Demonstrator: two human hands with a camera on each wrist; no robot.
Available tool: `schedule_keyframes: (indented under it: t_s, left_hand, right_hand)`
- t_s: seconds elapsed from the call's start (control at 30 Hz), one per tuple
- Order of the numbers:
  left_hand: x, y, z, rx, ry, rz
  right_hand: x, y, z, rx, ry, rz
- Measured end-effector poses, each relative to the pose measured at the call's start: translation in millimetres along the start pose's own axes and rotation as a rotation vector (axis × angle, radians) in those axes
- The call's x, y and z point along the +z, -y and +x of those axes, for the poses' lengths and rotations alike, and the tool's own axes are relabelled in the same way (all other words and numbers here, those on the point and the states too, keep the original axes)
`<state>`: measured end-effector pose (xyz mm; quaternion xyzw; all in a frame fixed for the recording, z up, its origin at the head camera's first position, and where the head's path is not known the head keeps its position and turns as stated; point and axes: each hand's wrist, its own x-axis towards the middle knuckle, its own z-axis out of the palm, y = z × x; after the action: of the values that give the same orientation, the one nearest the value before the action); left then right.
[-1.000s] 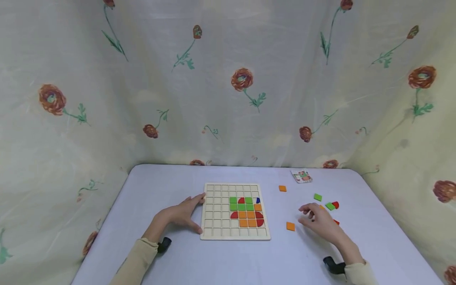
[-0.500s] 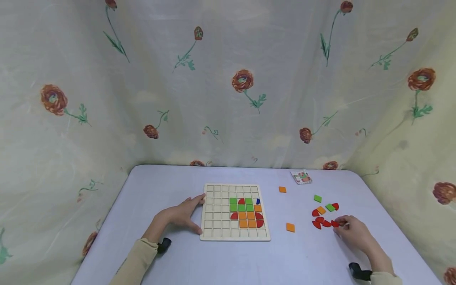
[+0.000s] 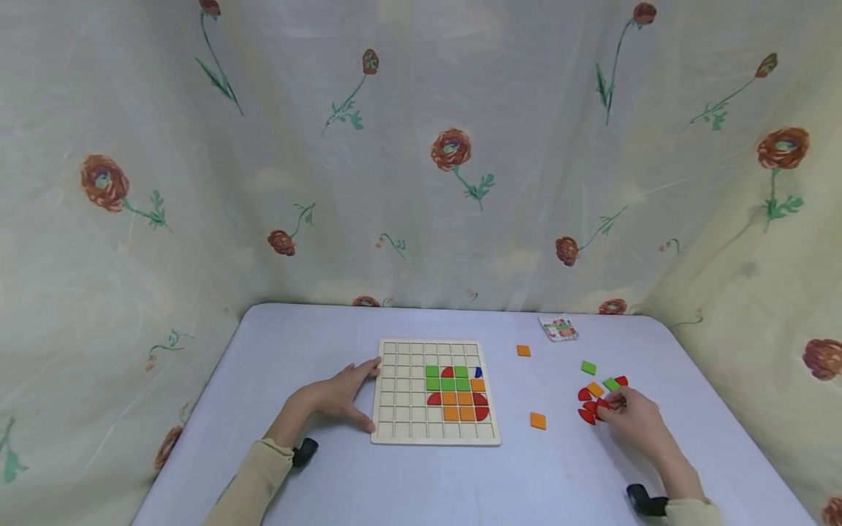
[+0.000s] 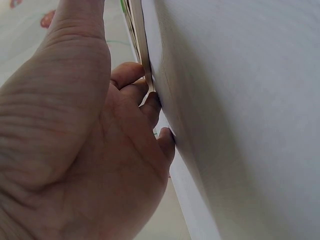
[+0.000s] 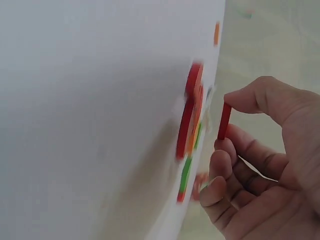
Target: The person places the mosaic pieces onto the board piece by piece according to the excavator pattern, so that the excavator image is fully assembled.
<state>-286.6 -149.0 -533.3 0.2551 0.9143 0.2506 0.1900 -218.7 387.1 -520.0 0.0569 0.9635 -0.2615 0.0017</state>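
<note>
A cream grid board (image 3: 397, 411) lies on the table, with green, orange, red and blue pieces in cells toward its right side. My left hand (image 3: 337, 397) rests against the board's left edge, thumb and fingers spread along it; the left wrist view shows its fingertips touching the edge. At the right, my right hand (image 3: 643, 425) pinches a red tile (image 5: 224, 121) between thumb and fingertips, held just off the table. Below and beside that hand lie loose red quarter-round tiles (image 3: 587, 416), partly hidden by its fingers.
Orange square tiles (image 3: 538, 421) lie between the board and the right hand, one farther back. Green tiles (image 3: 588, 367) and another orange tile (image 3: 595, 389) lie near the red ones. A small patterned card (image 3: 558, 328) sits at the back. Floral curtains (image 3: 421, 219) surround the table.
My right hand went right to the red tiles, then came back left over the cluster, now with a red tile pinched. The left hand stayed at the board's edge.
</note>
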Motion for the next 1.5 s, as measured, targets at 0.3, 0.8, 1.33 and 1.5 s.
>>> schedule_keyframes:
  t_s: [0.3,0.8,1.33,1.5]
  left_hand:
    - [0.0,0.5,0.9,0.039,0.000,0.023]
    - [-2.4,-1.7,2.2,0.047,-0.003,0.026]
    - [-0.5,-0.4,-0.4,0.030,-0.008,0.023]
    - [-0.8,-0.3,-1.1,0.034,-0.008,0.020]
  right_hand:
    - [41.7,87.5,-5.0,-0.141,0.071,0.085]
    - [115.5,196.5,-15.1,-0.489,0.247,0.087]
    - [126.4,212.2,-2.5,-0.493,0.362,0.082]
    - [123.7,218.2,-1.4,-0.475,0.374,0.073]
